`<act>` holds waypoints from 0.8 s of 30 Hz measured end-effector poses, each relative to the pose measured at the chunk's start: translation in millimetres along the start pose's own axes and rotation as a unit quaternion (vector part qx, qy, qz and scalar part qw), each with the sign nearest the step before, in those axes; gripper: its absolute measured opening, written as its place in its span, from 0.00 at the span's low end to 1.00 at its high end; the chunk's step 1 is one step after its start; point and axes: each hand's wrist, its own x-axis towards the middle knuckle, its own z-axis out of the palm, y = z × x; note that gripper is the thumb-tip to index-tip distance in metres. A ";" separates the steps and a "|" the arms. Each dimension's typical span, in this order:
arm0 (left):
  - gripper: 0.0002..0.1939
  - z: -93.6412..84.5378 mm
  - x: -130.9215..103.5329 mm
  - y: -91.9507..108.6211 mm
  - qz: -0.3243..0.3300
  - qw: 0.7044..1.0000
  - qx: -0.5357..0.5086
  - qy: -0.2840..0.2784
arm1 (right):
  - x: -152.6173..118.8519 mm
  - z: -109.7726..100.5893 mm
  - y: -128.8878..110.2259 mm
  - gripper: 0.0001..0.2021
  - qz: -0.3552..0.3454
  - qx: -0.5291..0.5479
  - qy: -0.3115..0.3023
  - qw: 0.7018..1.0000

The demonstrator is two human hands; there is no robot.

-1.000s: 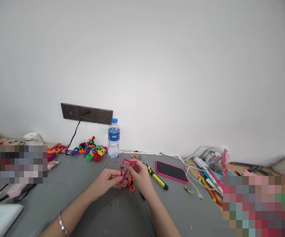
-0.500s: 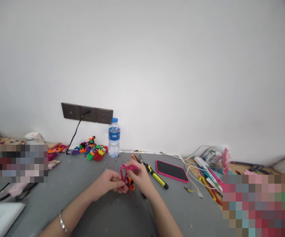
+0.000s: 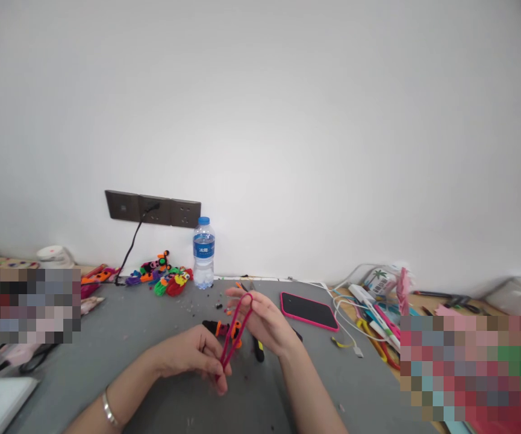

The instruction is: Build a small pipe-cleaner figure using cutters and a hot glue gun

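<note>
Our left grip: pinched on one pink loop. Our right grip: loosely spread behind it. Bottle: worktop's back edge.

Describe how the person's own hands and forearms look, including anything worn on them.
The left hand wears no glove, and its visible forearm has no sleeve; a shiny, silver-coloured bracelet circles the lower forearm. The right hand is also gloveless, with no sleeve or bracelet on its visible forearm.
</note>
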 end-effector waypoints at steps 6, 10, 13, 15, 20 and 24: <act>0.09 -2.3 -2.1 1.4 -0.005 0.999 0.035 0.004 | 11.6 -8.1 15.7 0.15 0.026 -0.034 0.142 0.989; 0.09 -5.9 -1.4 0.2 0.003 0.999 0.047 0.028 | 16.2 -7.4 18.4 0.15 -0.022 -0.106 0.189 0.976; 0.09 -6.5 -1.1 1.0 0.010 0.998 0.045 0.037 | 19.5 -6.1 24.3 0.14 -0.067 -0.138 0.221 0.963; 0.09 -5.7 -1.5 2.8 0.013 0.998 0.045 0.040 | 20.3 -6.1 27.4 0.13 -0.082 -0.137 0.220 0.962; 0.10 -2.5 -1.7 4.5 0.021 0.998 0.058 0.017 | 14.6 -5.6 21.4 0.13 -0.010 -0.085 0.140 0.986; 0.09 -1.5 -0.7 2.4 0.024 0.998 0.048 -0.012 | 9.0 -4.4 10.2 0.14 0.049 -0.078 0.118 0.989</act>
